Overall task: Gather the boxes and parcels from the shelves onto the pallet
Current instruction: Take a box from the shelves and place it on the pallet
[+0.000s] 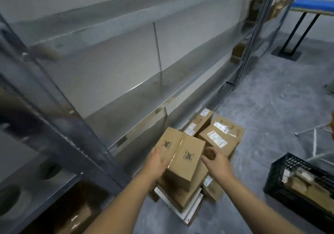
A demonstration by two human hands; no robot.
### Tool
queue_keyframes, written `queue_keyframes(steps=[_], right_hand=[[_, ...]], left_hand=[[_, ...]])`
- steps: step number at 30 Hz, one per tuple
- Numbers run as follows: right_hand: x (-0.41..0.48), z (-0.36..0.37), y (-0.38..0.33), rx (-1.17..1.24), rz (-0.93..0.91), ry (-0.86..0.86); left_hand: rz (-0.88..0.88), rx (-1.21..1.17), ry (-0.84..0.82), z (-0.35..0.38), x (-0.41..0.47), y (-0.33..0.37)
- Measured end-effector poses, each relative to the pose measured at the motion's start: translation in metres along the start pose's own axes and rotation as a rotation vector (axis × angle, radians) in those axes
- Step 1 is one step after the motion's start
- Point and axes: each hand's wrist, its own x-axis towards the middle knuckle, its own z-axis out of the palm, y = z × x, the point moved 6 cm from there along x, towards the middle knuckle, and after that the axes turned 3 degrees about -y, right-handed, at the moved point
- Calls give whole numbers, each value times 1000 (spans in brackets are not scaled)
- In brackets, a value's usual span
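A pile of brown cardboard boxes lies on a low pallet (188, 214) on the floor beside the metal shelves (126, 82). Two boxes with a dark logo sit on top: the left box (169, 141) and the right box (188, 161). My left hand (157, 158) presses against the near left side of these two boxes. My right hand (216, 158) hovers with spread fingers at the right box's right side, close to it; I cannot tell whether it touches. Labelled parcels (216, 136) lie behind, against the shelf.
A black plastic crate (282, 177) holding parcels stands on the floor at the right. More brown boxes sit on the far shelves (256, 8) and on the bottom shelf at left (77, 215). A blue-topped table (314, 4) stands far right.
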Motion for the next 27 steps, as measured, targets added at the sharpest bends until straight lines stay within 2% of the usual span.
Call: queue_keyframes(steps=[4, 8, 12, 16, 19, 22, 27], right_hand=[[76, 9, 29, 37, 86, -124], [132, 31, 65, 49, 162, -278], [150, 58, 94, 51, 261, -339], [144, 91, 97, 137, 216, -452], [148, 95, 102, 192, 223, -389], [148, 81, 120, 218, 298, -276], [115, 69, 126, 210, 244, -342]], left_hand=[[-101, -63, 81, 3, 69, 4], [-207, -76, 105, 11, 116, -23], [-359, -91, 85, 31, 134, -65], [-406, -80, 67, 57, 147, -84], [-446, -64, 198, 67, 147, -87], [-544, -113, 198, 88, 131, -89], [-496, -440, 294, 100, 68, -102]])
